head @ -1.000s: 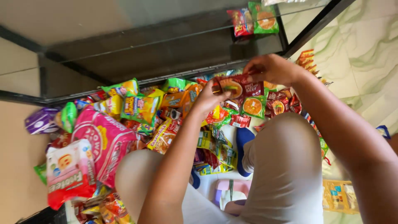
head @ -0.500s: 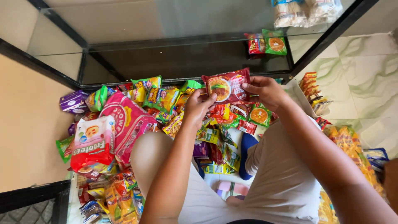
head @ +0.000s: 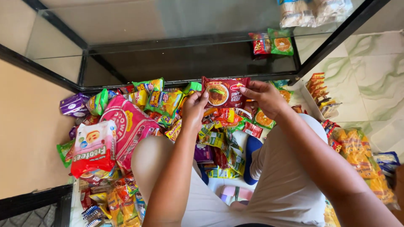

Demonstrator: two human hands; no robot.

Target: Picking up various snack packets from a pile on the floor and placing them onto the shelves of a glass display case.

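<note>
While both hands are raised over the heap, a red noodle packet [head: 224, 91] is pinched at its two ends, the left hand [head: 194, 110] clamped on its 9 o'clock edge and the right hand [head: 264, 97] on its 3 o'clock edge, so that it is held flat just in front of the black-framed glass cabinet [head: 189, 63]. Below it, toward 6 o'clock, a pile of snack packets [head: 223, 134] is spread on the floor, with a large pink bag [head: 128, 126] at 9 o'clock, and two packets [head: 273, 42] are seen on the cabinet shelf at 1 o'clock.
</note>
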